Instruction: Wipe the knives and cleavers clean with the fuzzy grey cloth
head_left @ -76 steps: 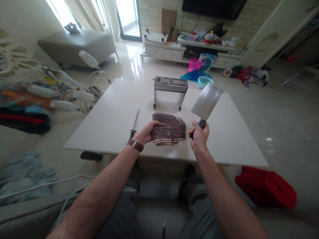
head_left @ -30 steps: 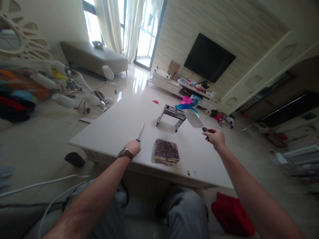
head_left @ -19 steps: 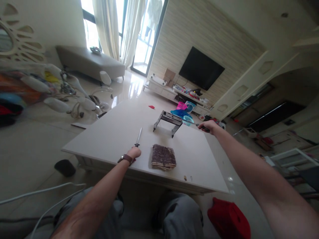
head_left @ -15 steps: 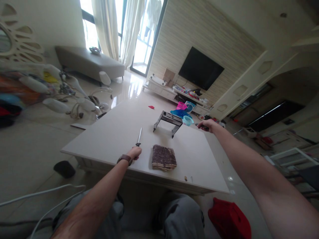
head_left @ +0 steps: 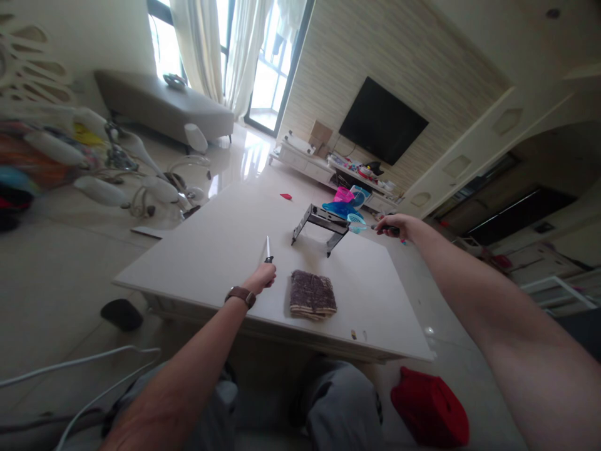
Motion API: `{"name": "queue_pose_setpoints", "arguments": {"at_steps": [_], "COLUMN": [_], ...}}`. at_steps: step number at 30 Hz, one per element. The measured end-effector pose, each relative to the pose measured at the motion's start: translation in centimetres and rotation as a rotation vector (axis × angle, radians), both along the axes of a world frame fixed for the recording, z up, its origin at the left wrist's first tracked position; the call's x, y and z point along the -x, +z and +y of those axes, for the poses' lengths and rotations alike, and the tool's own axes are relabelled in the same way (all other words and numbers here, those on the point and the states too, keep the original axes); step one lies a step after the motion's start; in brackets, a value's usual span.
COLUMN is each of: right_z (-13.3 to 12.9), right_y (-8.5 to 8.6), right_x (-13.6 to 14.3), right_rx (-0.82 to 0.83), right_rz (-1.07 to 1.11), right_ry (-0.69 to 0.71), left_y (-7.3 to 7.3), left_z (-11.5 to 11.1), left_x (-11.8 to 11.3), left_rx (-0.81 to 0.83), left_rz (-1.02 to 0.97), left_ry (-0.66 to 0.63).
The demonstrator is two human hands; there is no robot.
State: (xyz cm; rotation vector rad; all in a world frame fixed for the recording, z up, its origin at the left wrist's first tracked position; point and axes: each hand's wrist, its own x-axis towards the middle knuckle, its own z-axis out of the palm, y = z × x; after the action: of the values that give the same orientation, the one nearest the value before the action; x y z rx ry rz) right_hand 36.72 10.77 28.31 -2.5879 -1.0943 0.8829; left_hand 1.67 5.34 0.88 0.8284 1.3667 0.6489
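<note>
With our left hand [head_left: 263, 277] closed on the sharpening steel [head_left: 268, 250], tip raised off the white table [head_left: 211, 250], and our right hand [head_left: 392, 224] gripping the cleaver [head_left: 364, 227] at the far-right knife rack [head_left: 322, 220], we judge that next we must bring blade and steel together carefully.

No text, label, brand, number or sign can be read anywhere in the head view. The cardboard box [head_left: 321, 132] by the far wall shows a plain brown face with no legible print. The television [head_left: 382, 121] is a dark, blank screen with no logo that can be made out. The items on the low cabinet [head_left: 300, 159] below it are too small and blurred for any lettering to show. The watch [head_left: 240, 295] on the left wrist shows only its brown strap, and its face is turned out of sight.
</note>
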Motion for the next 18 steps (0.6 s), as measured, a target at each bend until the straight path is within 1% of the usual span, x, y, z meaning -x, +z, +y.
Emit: {"name": "queue_pose_setpoints", "arguments": {"at_steps": [5, 11, 14, 18], "right_z": [0.0, 0.6, 1.5, 3.5], "right_y": [1.0, 1.2, 1.5, 2.3], "right_x": [1.0, 2.2, 2.6, 2.9], "right_rx": [0.024, -0.03, -0.037, -0.04], "right_rz": [-0.023, -0.08, -0.135, -0.235], "right_ry": [-0.001, -0.003, 0.002, 0.021], "left_y": [0.5, 0.9, 1.0, 1.3], "left_z": [0.1, 0.2, 0.3, 0.6], "left_x": [0.5, 0.3, 0.3, 0.6], "left_rx": [0.036, 0.041, 0.039, 0.032], "left_rz": [-0.082, -0.13, -0.152, -0.166], "left_ry": [0.028, 0.052, 0.053, 0.053]}}
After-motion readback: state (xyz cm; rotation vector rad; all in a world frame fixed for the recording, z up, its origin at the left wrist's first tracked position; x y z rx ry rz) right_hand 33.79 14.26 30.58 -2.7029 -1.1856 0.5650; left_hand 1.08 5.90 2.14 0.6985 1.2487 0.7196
